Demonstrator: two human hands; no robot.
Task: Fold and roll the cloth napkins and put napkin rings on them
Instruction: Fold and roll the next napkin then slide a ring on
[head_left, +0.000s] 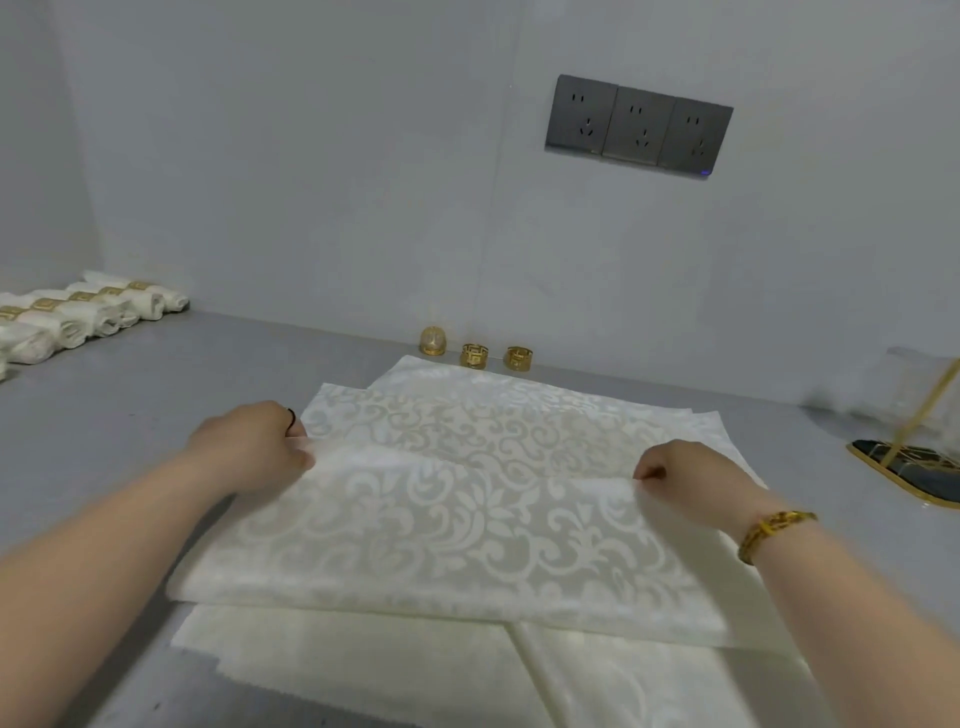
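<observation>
Left hand (249, 447) and right hand (693, 480) pinch napkin (441, 525); holder (906, 465) contents blurred.

A napkin (441, 519) lies on a stack (363, 660) mid-worktop (104, 415). Three rings (474, 355) stand behind it by the wall (311, 156); rolled napkins (78, 317) far left, a tray (909, 467) right.

Grey countertop (104, 415) carries: flat napkins (363, 654) stacked centre-front; three gold napkin rings (474, 355) at back wall; rolled napkins (78, 317), ringed, far left; dark gold-rimmed tray (914, 467), right.
</observation>
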